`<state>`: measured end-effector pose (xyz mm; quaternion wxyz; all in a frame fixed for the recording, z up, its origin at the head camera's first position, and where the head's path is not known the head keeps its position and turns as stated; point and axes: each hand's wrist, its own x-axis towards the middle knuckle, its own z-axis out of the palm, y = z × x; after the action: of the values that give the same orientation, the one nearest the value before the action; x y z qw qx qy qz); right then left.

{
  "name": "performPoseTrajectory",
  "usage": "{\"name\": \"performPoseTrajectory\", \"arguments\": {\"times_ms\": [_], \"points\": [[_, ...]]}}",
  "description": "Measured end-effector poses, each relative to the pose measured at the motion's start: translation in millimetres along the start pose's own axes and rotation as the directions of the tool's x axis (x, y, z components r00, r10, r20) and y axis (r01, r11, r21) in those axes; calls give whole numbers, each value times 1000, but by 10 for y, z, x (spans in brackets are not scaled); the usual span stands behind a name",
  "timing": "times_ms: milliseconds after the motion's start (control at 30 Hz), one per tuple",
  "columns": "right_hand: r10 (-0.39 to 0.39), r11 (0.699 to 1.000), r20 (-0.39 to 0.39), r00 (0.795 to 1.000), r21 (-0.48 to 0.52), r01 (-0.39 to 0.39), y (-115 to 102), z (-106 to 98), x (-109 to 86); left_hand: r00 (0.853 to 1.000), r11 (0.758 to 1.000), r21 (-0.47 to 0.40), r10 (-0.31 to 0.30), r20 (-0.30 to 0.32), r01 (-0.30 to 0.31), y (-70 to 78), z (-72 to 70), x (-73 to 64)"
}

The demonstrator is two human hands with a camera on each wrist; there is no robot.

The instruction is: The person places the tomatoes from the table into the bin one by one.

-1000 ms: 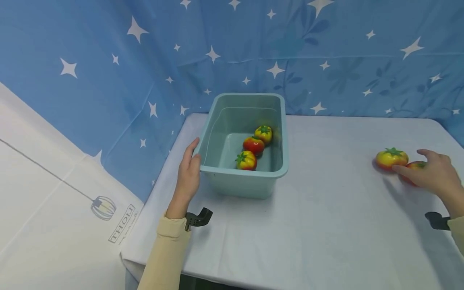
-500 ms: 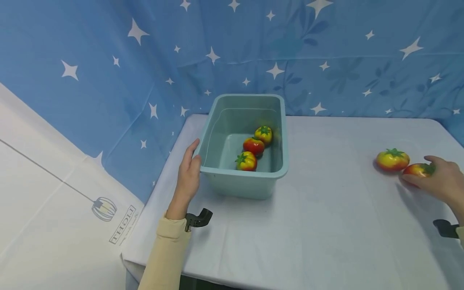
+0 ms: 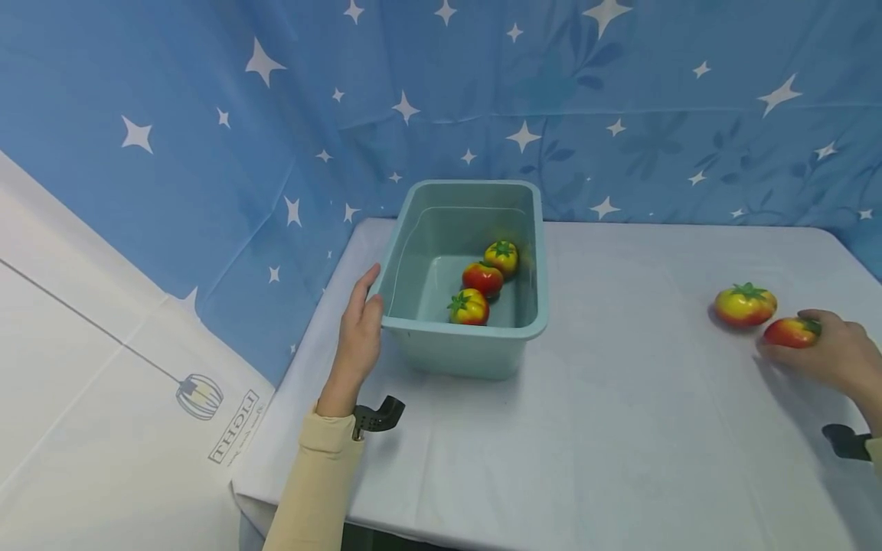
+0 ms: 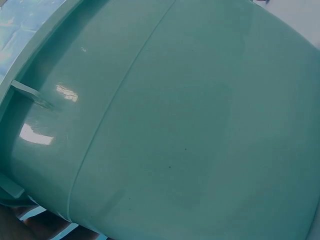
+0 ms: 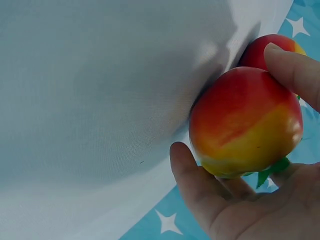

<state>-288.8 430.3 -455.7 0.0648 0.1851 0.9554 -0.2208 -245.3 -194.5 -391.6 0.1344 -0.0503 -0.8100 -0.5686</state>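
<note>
Glossy red-and-yellow tomato-shaped fruit with green leafy top [image 3: 791,333] | my right hand [image 3: 837,353] has thumb and fingers curled round it | right side of white-clothed table [image 3: 620,428], just beside similar yellow-red fruit [image 3: 744,308] | my left hand [image 3: 358,337] touches blue-green plastic box [image 3: 465,331], finger curl I cannot tell | boxed word LIGHT [image 3: 233,426] on white cloth [image 3: 103,444], small script illegible
</note>
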Motion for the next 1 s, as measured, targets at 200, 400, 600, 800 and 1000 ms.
{"name": "performPoseTrajectory", "arguments": {"times_ms": [200, 400, 600, 800, 1000], "points": [[34, 999, -50, 998, 9, -34, -95, -28, -95, 1000, 1000, 5, 0, 4, 0, -21, -1, 2], [-46, 995, -154, 987, 84, 59, -298, -73, -253, 1000, 1000, 4, -1, 4, 1, -7, -1, -3], [-167, 977, -227, 960, 94, 192, -590, -68, -336, 1000, 1000, 15, -3, -11, 3, 14, -3, -13], [-271, 951, -255, 928, 81, 299, -888, -66, -412, 1000, 1000, 20, -2, -8, 2, 16, 0, -13], [-320, 926, -253, 913, 122, 358, -1164, -151, -523, 1000, 1000, 16, 4, -3, -4, 1, 0, -8]]}}
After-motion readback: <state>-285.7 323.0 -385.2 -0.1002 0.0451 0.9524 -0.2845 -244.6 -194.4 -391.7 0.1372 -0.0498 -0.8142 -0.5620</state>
